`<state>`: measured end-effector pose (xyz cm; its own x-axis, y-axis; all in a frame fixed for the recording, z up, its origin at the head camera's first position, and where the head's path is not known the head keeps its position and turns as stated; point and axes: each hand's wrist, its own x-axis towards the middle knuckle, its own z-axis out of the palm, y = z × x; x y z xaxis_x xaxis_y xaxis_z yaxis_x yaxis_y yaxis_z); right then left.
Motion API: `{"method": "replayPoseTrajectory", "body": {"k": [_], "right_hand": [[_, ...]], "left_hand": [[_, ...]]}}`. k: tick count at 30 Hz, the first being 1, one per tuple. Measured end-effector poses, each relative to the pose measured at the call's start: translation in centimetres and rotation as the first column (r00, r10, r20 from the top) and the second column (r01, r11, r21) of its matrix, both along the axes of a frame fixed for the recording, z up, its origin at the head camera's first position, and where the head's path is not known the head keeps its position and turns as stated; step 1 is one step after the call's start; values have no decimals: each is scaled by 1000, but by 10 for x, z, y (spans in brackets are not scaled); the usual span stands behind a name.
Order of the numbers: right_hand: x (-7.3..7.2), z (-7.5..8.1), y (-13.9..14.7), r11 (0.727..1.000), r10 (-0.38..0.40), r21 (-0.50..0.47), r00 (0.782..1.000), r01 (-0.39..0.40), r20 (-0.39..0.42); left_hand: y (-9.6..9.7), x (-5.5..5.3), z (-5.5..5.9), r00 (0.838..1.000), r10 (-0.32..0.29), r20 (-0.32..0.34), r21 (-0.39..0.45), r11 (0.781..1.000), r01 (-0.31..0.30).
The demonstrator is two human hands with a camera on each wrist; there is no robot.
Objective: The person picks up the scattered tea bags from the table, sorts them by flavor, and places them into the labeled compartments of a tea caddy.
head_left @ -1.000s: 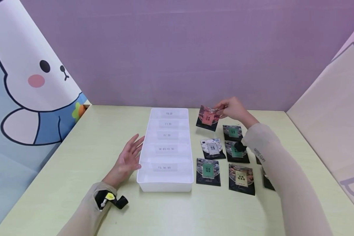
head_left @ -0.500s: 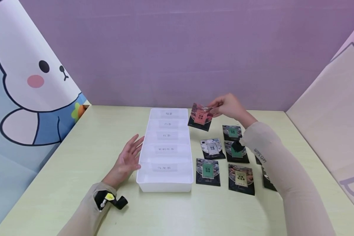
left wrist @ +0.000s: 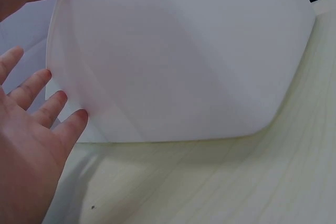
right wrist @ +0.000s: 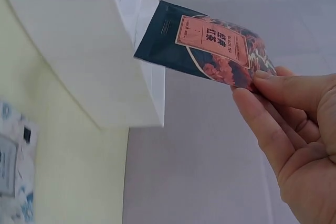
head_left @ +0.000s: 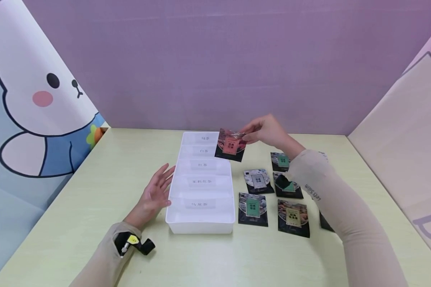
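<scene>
My right hand point(head_left: 265, 130) pinches a black tea sachet point(head_left: 230, 146) with a red label by its upper right corner, between thumb and fingers. In the head view the sachet hangs over the far right edge of a long white divided box point(head_left: 201, 228); the right wrist view shows its dark bottom end point(right wrist: 156, 35) at the box rim. Labels in Chinese mark the box's compartments. At the box's left side my left hand point(head_left: 151, 196) is spread, fingers extended. Its fingertips point(left wrist: 79, 118) touch or nearly touch the white wall in the left wrist view.
Right of the box lie several tea sachets: a white one point(head_left: 258, 181), a green-labelled one point(head_left: 253, 209), a yellow-labelled one point(head_left: 293, 218) and more, some partly behind my right sleeve point(head_left: 339, 203). A purple panel point(head_left: 215, 67) stands behind the pale table point(head_left: 75, 207).
My right hand has carried the red-labelled sachet leftward, from beside the box to over its right edge. The left hand and the box look practically unmoved.
</scene>
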<state>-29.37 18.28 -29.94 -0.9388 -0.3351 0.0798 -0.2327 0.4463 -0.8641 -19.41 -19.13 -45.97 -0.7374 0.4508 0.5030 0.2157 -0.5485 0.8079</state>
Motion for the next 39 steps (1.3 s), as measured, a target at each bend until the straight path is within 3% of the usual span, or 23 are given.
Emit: {"method": "replayPoseTrajectory", "body": {"k": [8, 14, 22, 29, 39], "right_hand": [[7, -3, -16, 997, 44, -62, 999, -42, 26], [13, -10, -26, 996, 81, -42, 996, -80, 24], [25, -21, -39, 988, 151, -6, 984, -152, -95], [34, -37, -45, 975, 206, 118, 966, -189, -156], [42, -57, -41, 953, 280, 200, 914, -227, -295]], "left_hand": [[0, 0, 1, 1000, 1, -2, -8, 1000, -1], [0, 0, 1, 1000, 0, -1, -12, 1000, 0], [-1, 0, 1, 1000, 13, 4, -26, 1000, -13], [-1, -1, 0, 1000, 16, 2, -31, 999, -16], [-1, -1, 0, 1000, 13, -13, -40, 999, -14]]}}
